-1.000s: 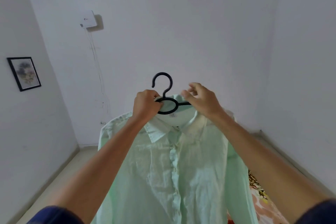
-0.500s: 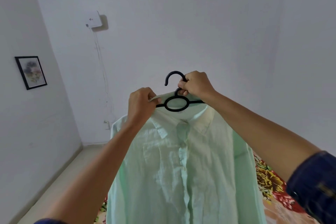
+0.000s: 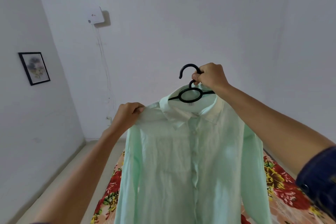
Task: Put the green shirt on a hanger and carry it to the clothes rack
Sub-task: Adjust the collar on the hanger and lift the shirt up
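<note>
A pale green button-up shirt hangs in front of me on a black plastic hanger, whose ring and hook stick out above the collar. My right hand grips the hanger's neck just below the hook and holds it up. My left hand pinches the shirt's left shoulder seam, lower and to the left of the hanger. The hanger's arms are hidden inside the shirt. No clothes rack is in view.
A bed with a red and yellow floral cover lies below and behind the shirt. White walls enclose the room, with a framed picture on the left wall and a white box with cables on the far wall. Beige floor runs along the left.
My right hand kept its grip on the hanger's neck and shifted right with it. My left hand left the hanger's arm and slid down to the shirt's left shoulder.
</note>
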